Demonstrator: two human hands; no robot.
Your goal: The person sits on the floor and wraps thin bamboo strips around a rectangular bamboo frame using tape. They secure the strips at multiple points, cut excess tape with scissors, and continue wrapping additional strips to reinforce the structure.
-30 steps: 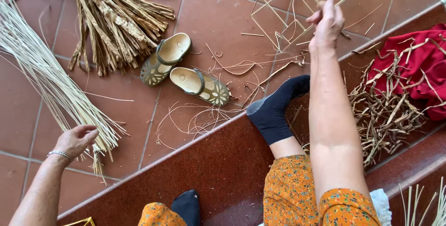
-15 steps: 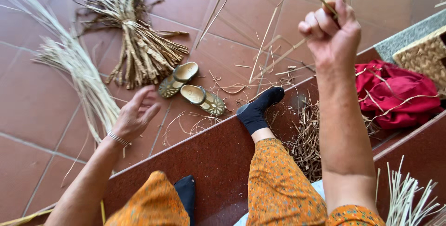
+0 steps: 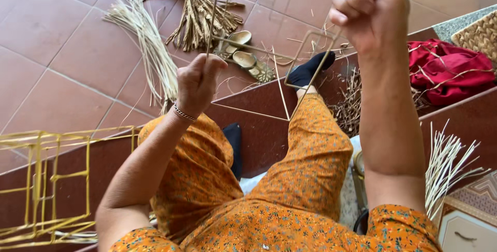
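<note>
Red floor tiles [image 3: 62, 65] carry straw bundles [image 3: 150, 50]. Both hands, left [image 3: 199, 84] and right [image 3: 370, 9], have fingers closed on a thin wire frame [image 3: 290, 76] raised above the knees; loosening either grip could let it swing.

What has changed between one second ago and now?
The left hand rose from the pale straw bundle and gripped the thin wire frame. The right hand lifted that frame closer. The sandals and red cloth stayed put.
</note>
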